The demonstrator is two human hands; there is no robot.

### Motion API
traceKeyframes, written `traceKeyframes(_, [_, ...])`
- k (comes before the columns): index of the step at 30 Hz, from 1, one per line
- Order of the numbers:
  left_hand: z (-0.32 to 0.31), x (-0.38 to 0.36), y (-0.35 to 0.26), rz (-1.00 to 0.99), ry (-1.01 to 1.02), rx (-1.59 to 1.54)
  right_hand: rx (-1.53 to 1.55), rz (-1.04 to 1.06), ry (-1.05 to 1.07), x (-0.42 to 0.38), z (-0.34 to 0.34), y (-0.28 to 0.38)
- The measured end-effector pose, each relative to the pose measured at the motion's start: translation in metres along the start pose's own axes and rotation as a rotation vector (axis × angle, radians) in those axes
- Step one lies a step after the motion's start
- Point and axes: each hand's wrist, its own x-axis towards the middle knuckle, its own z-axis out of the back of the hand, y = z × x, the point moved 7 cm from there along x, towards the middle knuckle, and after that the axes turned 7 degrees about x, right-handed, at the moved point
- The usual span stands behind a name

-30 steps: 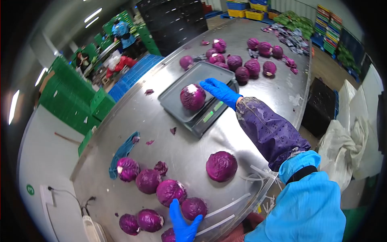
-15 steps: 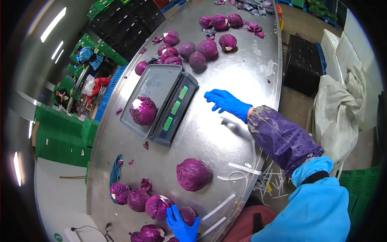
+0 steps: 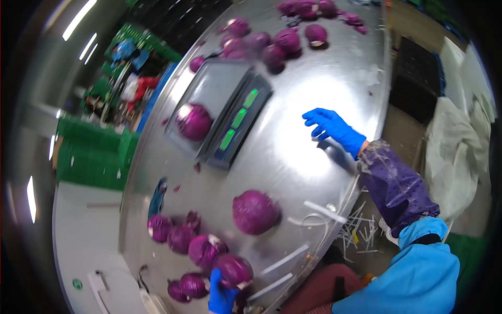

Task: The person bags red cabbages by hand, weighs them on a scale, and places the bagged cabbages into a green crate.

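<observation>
My left hand (image 3: 222, 295), in a blue glove, is at the bottom of the view, closed around a red cabbage (image 3: 235, 268). Its thumb shows on the cabbage's near left side, and the other fingers are partly hidden. Beside that cabbage lie several more, among them a red cabbage (image 3: 206, 249) and another (image 3: 194, 285). My right hand (image 3: 334, 128), also gloved in blue, hovers above the bare steel with fingers apart and nothing in them. To its left, a digital scale (image 3: 209, 91) with green displays carries one red cabbage (image 3: 193, 122). A larger cabbage (image 3: 255, 212) sits alone mid-table.
More red cabbages (image 3: 287, 41) are grouped at the far end of the steel table (image 3: 334, 68). White strips (image 3: 285, 259) lie along the near edge, others on the floor. Black crate (image 3: 415, 78) stands right. A person in blue (image 3: 125, 51) is in the left background.
My left hand has gone from resting over the cabbages to gripping one, which now sits higher among them. My right hand has shifted right, away from the scale. The whole view has shifted.
</observation>
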Motion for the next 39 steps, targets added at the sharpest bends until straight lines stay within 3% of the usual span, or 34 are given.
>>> traceKeyframes(3, [0.000,-0.012,-0.001,0.126,0.110,-0.487,-0.117,0.002,0.086,0.000,-0.051,0.015])
traceKeyframes(6, [-0.004,-0.028,-0.021,-0.002,0.159,-0.453,-0.114,-0.027,0.275,-0.020,-0.137,0.010])
traceKeyframes(9, [0.024,-0.039,-0.024,-0.163,0.079,-0.592,0.096,-0.325,0.738,-0.085,-0.240,-0.036])
traceKeyframes(10, [0.031,-0.046,-0.022,-0.198,0.058,-0.630,-0.088,-0.350,0.845,-0.114,-0.272,-0.042])
traceKeyframes(11, [0.035,-0.052,-0.023,-0.253,0.051,-0.519,-0.125,-0.395,0.994,-0.145,-0.299,-0.042])
traceKeyframes(13, [0.041,-0.073,-0.037,-0.457,0.060,-0.245,0.107,-0.581,1.057,-0.192,-0.342,-0.058])
traceKeyframes(16, [0.078,-0.116,-0.032,-0.571,0.076,0.058,0.448,-0.749,0.963,-0.216,-0.384,-0.093])
traceKeyframes(17, [0.110,-0.125,-0.024,-0.463,-0.015,0.128,0.503,-0.874,0.900,-0.228,-0.389,-0.094])
traceKeyframes(18, [0.142,-0.139,-0.023,-0.491,-0.070,0.094,0.530,-0.923,0.878,-0.233,-0.385,-0.112])
traceKeyframes(22, [0.335,-0.206,0.025,-0.494,-0.826,0.262,0.448,-1.051,0.805,-0.258,-0.389,-0.142])
traceKeyframes(24, [0.426,-0.217,0.064,-0.381,-1.046,0.228,0.342,-1.033,0.807,-0.266,-0.390,-0.151])
traceKeyframes(25, [0.461,-0.213,0.079,-0.390,-1.047,0.211,0.257,-1.011,0.792,-0.269,-0.392,-0.154])
traceKeyframes(26, [0.495,-0.212,0.092,-0.293,-1.180,0.443,0.241,-1.001,0.798,-0.276,-0.400,-0.150])
traceKeyframes(27, [0.518,-0.210,0.098,-0.186,-1.303,0.678,0.230,-1.025,0.796,-0.286,-0.408,-0.143])
traceKeyframes(28, [0.530,-0.199,0.103,-0.197,-1.300,0.664,0.220,-1.047,0.792,-0.295,-0.414,-0.139])
traceKeyframes(30, [0.528,-0.200,0.087,-0.340,-1.764,1.051,0.207,-1.049,0.775,-0.305,-0.420,-0.142])
traceKeyframes(32, [0.539,-0.194,0.092,-0.292,-1.821,1.003,0.192,-0.997,0.746,-0.309,-0.423,-0.146])
traceKeyframes(34, [0.555,-0.194,0.112,0.139,-1.790,0.806,0.167,-0.965,0.745,-0.314,-0.427,-0.148])
traceKeyframes(35, [0.563,-0.190,0.117,0.142,-1.786,0.797,0.164,-0.960,0.748,-0.316,-0.428,-0.150])
traceKeyframes(37, [0.574,-0.175,0.118,-0.052,-1.664,0.836,0.156,-0.973,0.736,-0.322,-0.433,-0.151])
traceKeyframes(39, [0.569,-0.176,0.107,-0.053,-1.595,0.718,0.143,-0.985,0.741,-0.323,-0.435,-0.156])
